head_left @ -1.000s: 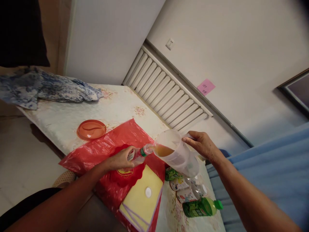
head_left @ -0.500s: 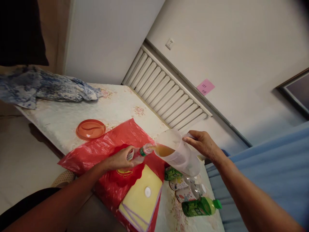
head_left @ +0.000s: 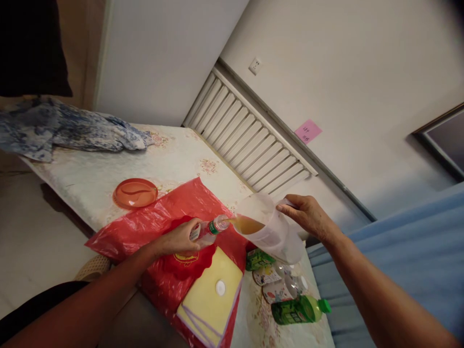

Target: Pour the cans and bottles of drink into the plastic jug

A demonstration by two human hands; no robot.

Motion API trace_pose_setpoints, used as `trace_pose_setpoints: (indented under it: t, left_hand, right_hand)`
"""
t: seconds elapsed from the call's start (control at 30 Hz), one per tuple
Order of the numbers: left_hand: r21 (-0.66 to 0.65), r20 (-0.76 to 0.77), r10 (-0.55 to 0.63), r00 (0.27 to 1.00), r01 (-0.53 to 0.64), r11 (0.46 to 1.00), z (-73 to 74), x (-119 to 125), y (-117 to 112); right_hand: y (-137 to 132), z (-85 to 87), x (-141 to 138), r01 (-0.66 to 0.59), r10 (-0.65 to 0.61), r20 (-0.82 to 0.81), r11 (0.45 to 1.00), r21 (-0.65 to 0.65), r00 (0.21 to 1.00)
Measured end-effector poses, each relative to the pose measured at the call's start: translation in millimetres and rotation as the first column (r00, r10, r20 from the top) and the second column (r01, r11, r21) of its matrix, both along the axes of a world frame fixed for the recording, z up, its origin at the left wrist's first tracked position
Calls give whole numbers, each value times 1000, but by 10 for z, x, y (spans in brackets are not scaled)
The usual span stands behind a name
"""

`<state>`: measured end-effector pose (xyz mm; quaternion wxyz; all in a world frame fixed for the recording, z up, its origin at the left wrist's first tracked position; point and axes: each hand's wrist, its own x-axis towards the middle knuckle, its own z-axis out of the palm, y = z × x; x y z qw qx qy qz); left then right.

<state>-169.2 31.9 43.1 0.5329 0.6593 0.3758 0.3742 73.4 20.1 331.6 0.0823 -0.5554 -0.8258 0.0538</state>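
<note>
My left hand (head_left: 183, 238) is closed around a small clear bottle (head_left: 210, 229) with a green and red label, its open mouth tilted toward the right. In my right hand (head_left: 308, 215) is the handle of a translucent plastic pitcher (head_left: 284, 241), tipped to the left. Brownish-yellow liquid (head_left: 248, 224) lies at the pitcher's lip and a thin stream meets the bottle's mouth. Below the bottle are a red plastic bag (head_left: 126, 237), a red scalloped mat (head_left: 188, 266) and a folded yellow cloth (head_left: 213, 295) with a white cap (head_left: 220, 287) on it.
A green-capped bottle (head_left: 300, 310), a green carton (head_left: 259, 259) and clear labelled containers (head_left: 279, 291) are at the right. An orange-red lid (head_left: 136, 193) and a blue-white cloth (head_left: 90, 130) lie on the flowered tablecloth (head_left: 181, 154). Behind stand a radiator (head_left: 250, 135) and a blue curtain (head_left: 391, 261).
The pitcher has shifted very slightly to the right with my right hand, its liquid still running to the bottle. My left hand keeps its hold on the bottle, nearly unmoved.
</note>
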Motion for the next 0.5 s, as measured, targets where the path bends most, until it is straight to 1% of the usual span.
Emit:
trace_pose_setpoints:
  t: [0.33,0.5]
  left_hand:
    - [14,6,0,1000,0,1000,4,-3,-8]
    - [11,19,-3,1000,3,1000,-30,2,5]
  right_hand:
    - [15,20,10,-15,15,26,1000,10,1000]
    - [1,36,-7,-17,17,30,1000,1,999]
